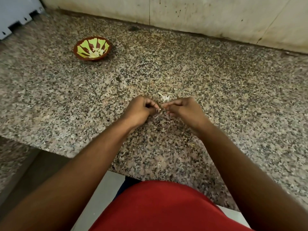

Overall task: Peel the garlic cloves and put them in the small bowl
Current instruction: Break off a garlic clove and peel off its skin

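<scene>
We're looking down at a speckled granite desk (216, 90), and both hands meet at the centre of the frame. The left hand (141, 110) has its fingers curled in, fingertips pointing toward the right hand (181, 109), which is curled the same way. Between the two sets of fingertips we catch a sliver of something pale, the garlic clove (164, 105), pinched from both sides; it's small and partly hidden, so we can't tell how much skin is on it. Both grips are tight, thumb and forefinger closed down on that clove just above the desk.

Just beyond the hands, touching the stone, lies a little white scrap of garlic peel (164, 97).

Up in the upper left of the frame sits the small bowl (78, 50), brown outside with green and brown stripes inside, well apart from the hands. In its bottom we see a cluster of pale peeled cloves (96, 52).

Along the top runs a stained, pale wall (216, 15), and a white panel (15, 12) fills the upper left corner. At the bottom centre, a red garment (158, 210) fills the foreground.
</scene>
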